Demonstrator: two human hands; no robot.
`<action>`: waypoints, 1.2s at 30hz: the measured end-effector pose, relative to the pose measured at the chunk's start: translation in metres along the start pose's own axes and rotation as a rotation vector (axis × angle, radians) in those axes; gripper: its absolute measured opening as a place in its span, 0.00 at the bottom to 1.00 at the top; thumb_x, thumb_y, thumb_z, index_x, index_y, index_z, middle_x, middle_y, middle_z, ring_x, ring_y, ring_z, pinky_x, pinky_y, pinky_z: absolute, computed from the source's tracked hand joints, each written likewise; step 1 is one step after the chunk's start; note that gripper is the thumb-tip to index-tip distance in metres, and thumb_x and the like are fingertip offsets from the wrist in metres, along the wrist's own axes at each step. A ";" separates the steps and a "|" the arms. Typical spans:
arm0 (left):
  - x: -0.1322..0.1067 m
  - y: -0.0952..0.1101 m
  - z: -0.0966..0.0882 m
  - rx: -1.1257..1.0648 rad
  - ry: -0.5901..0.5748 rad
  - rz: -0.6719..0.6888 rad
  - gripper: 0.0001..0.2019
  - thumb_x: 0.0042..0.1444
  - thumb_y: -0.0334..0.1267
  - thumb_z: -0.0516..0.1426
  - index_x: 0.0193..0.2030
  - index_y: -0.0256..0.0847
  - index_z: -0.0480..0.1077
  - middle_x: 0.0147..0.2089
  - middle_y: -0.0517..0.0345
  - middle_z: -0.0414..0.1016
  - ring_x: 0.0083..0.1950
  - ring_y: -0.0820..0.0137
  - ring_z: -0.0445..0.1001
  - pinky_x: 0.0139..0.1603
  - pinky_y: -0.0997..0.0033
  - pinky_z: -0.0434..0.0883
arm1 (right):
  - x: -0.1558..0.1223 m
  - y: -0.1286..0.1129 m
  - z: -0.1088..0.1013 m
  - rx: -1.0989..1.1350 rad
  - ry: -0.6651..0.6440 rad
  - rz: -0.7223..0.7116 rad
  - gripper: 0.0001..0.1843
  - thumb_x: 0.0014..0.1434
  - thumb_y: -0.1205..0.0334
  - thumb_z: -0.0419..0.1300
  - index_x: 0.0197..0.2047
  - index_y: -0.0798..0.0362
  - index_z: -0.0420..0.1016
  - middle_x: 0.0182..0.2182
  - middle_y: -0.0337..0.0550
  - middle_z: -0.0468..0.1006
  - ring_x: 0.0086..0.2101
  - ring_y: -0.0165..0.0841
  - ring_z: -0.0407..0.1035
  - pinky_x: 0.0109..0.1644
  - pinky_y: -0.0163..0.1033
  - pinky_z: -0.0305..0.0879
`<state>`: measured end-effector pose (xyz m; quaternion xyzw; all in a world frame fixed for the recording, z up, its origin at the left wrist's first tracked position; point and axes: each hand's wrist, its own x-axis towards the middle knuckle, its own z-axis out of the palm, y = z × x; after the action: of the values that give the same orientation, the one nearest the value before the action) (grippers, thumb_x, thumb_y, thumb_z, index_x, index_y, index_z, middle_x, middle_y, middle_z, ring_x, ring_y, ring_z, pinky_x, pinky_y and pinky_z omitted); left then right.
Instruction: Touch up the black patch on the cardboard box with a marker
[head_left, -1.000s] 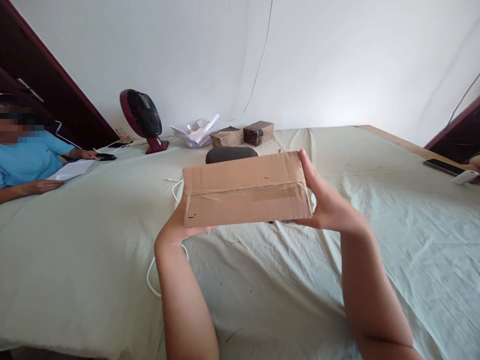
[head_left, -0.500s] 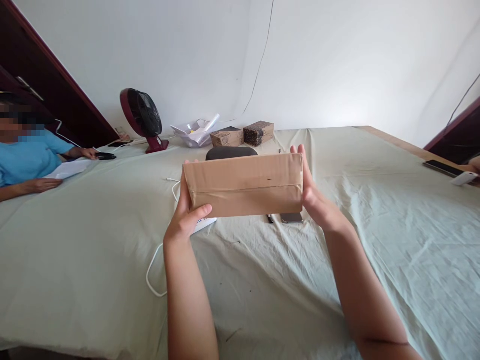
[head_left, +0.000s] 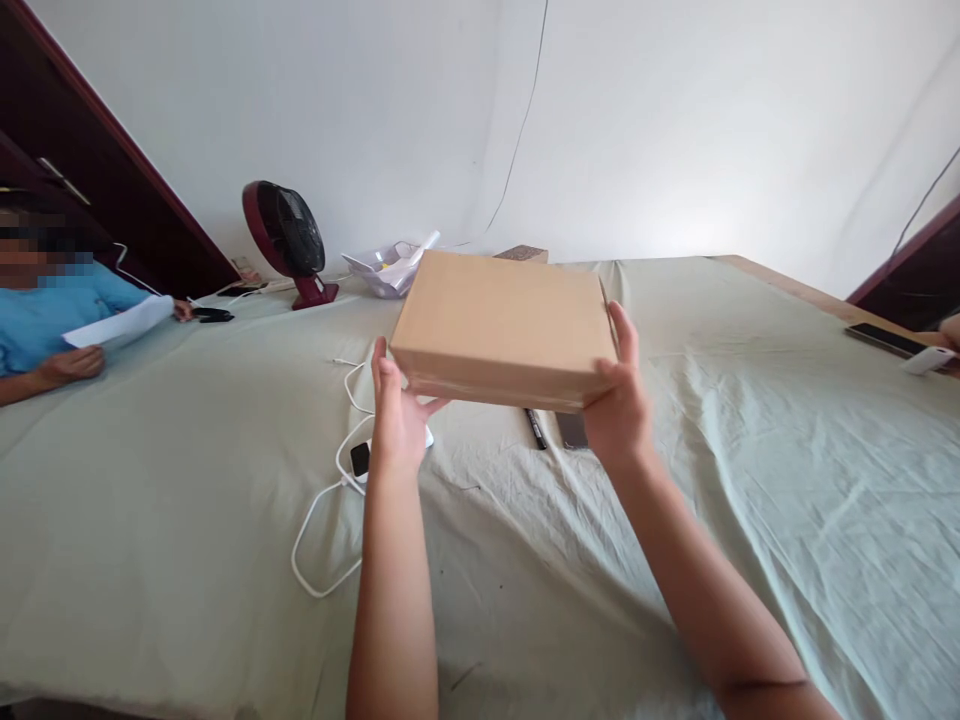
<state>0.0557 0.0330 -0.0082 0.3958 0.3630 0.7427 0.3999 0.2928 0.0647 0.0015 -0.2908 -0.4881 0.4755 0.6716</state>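
A brown cardboard box [head_left: 510, 315] is held up above the cloth-covered table, tilted so that its broad plain face and one long narrow side show. My left hand [head_left: 401, 420] supports its near left corner, thumb up along the edge and other fingers reaching underneath, partly hidden. At the right end, my right hand [head_left: 621, 400] grips the box with the thumb on the near edge and fingers along the short side. Below the box lie a black marker [head_left: 535, 428] and a dark flat object [head_left: 571, 430], partly covered by the box and my right hand.
A white cable [head_left: 304, 560] loops beside a white device with a dark screen [head_left: 361, 459]. Behind stand a fan [head_left: 289, 240], a clear plastic basket [head_left: 382, 270] and a patterned box [head_left: 525, 254]. At left, a person in blue [head_left: 52, 310] holds paper [head_left: 124, 322]. A phone [head_left: 885, 338] lies far right.
The box has turned in my hands, from its taped narrow side facing me to its broad face showing. My left hand has shifted right and its grip has changed. The other person's paper is raised.
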 end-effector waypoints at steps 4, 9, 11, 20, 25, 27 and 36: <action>-0.006 0.001 0.025 -0.153 0.197 -0.086 0.43 0.44 0.74 0.72 0.63 0.59 0.71 0.79 0.48 0.63 0.75 0.40 0.67 0.53 0.48 0.84 | -0.012 0.029 0.004 -0.185 -0.167 -0.204 0.55 0.60 0.39 0.63 0.83 0.28 0.40 0.85 0.31 0.40 0.82 0.51 0.35 0.83 0.68 0.44; -0.008 0.001 0.031 -0.216 0.324 0.028 0.28 0.56 0.53 0.68 0.62 0.54 0.71 0.74 0.51 0.70 0.75 0.49 0.68 0.58 0.56 0.80 | -0.013 0.041 0.003 -0.194 -0.228 -0.174 0.61 0.61 0.25 0.61 0.85 0.27 0.31 0.85 0.36 0.35 0.82 0.55 0.39 0.79 0.71 0.54; -0.006 0.000 0.027 -0.186 0.340 0.163 0.29 0.57 0.53 0.64 0.65 0.50 0.71 0.73 0.51 0.72 0.76 0.51 0.68 0.67 0.54 0.75 | -0.007 0.034 -0.004 -0.114 -0.207 -0.107 0.61 0.61 0.24 0.61 0.84 0.26 0.30 0.85 0.42 0.42 0.79 0.58 0.50 0.75 0.73 0.60; -0.008 -0.002 0.003 0.021 0.062 0.413 0.41 0.60 0.51 0.56 0.81 0.56 0.58 0.77 0.60 0.69 0.83 0.50 0.59 0.80 0.50 0.63 | 0.010 -0.016 -0.034 -0.533 -0.788 0.108 0.64 0.57 0.37 0.76 0.85 0.33 0.44 0.78 0.51 0.61 0.73 0.59 0.62 0.76 0.71 0.60; 0.006 -0.015 -0.008 0.131 0.023 0.249 0.57 0.61 0.59 0.67 0.85 0.63 0.33 0.85 0.49 0.52 0.84 0.47 0.58 0.77 0.46 0.68 | -0.008 0.002 -0.006 -0.739 -0.529 -0.087 0.74 0.51 0.40 0.77 0.86 0.38 0.36 0.72 0.58 0.59 0.69 0.66 0.60 0.73 0.77 0.59; 0.009 -0.023 -0.008 0.195 -0.032 0.253 0.67 0.56 0.62 0.71 0.83 0.67 0.23 0.88 0.47 0.38 0.85 0.44 0.53 0.74 0.43 0.70 | -0.018 0.011 0.007 -0.874 -0.408 -0.260 0.77 0.48 0.43 0.78 0.86 0.39 0.34 0.70 0.60 0.57 0.70 0.69 0.54 0.73 0.80 0.56; -0.011 -0.004 0.015 0.326 -0.058 0.366 0.65 0.52 0.64 0.72 0.84 0.65 0.32 0.89 0.59 0.28 0.88 0.41 0.37 0.79 0.45 0.66 | -0.037 0.009 0.018 -0.892 -0.348 -0.420 0.80 0.48 0.25 0.75 0.86 0.39 0.30 0.75 0.63 0.55 0.71 0.73 0.52 0.72 0.85 0.51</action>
<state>0.0742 0.0284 -0.0082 0.5353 0.3885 0.7228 0.1999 0.2696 0.0324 -0.0139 -0.3611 -0.7953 0.1178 0.4724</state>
